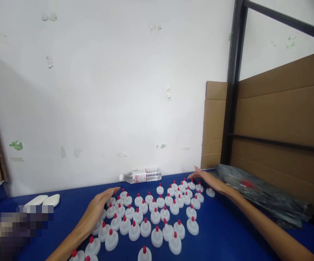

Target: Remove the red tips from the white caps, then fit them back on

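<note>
— If judged by spacing, how far grouped?
— Seemingly partway: red-tipped white containers (155,216) on bench (72,203), mostly between left hand (99,204) at nine o'clock and right hand (206,178) at two; lone container (145,254) at six.
— And grip?
— Loosely outstretched left and right, holding nothing visible.

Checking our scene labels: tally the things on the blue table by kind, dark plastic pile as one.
Red-tipped white containers: at least 40; crowding and the left hand prevent an exact count
Clear bottle: 1
White rounded pieces at far left: 2 visible
Dark plastic pile: 1
Total: at least 44
</note>
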Motion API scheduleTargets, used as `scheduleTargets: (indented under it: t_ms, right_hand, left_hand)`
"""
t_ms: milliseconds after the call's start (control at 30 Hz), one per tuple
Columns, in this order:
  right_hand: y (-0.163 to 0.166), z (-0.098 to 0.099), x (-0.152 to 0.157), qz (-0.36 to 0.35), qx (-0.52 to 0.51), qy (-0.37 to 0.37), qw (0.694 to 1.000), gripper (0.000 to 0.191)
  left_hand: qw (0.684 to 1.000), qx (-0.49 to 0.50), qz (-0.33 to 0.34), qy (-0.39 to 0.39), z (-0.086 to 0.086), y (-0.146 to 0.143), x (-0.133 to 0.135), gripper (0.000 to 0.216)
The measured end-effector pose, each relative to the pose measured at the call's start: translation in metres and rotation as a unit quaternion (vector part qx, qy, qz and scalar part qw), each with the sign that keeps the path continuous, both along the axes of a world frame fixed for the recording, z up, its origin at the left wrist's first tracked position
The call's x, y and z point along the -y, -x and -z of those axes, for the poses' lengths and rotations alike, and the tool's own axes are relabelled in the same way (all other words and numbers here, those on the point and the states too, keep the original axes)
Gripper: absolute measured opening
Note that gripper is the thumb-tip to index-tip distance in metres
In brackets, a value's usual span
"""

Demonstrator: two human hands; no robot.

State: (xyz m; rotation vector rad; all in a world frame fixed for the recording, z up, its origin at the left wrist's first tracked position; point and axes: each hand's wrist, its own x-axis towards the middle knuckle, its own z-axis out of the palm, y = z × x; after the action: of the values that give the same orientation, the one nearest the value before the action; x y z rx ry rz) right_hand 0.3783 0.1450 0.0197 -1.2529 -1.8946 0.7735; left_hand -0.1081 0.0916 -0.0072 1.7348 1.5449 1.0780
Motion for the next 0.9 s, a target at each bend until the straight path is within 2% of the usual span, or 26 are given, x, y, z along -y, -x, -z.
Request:
scheduleTargets:
  t_ms: [133,267,567,733,900]
  right_hand:
    - [0.029,0.017,-0.004,-0.060,-0.090,0.065,0.992,0.092]
    - [0.055,0.024,-0.001,-0.110,-0.152,0.118,0.975,0.089]
    - [0.092,0.035,0.012,-0.125,-0.255,0.157,0.946,0.078]
    - [0.095,0.037,0.010,-0.086,-0.310,0.122,0.939,0.068]
    - [0.073,0.045,-0.008,0.027,-0.368,0.028,0.929,0.058]
  left_hand:
    - [1.000,0.020,0.019,-0.004,0.000,-0.003,0.004,0.067]
    - [0.999,0.034,0.041,-0.008,-0.001,-0.011,0.010,0.065]
    - [0.997,0.061,0.054,-0.004,0.004,-0.026,0.015,0.074]
    - [0.995,0.087,0.043,-0.001,0.006,-0.029,0.016,0.076]
    - [0.994,0.103,0.020,-0.010,0.003,-0.023,0.015,0.076]
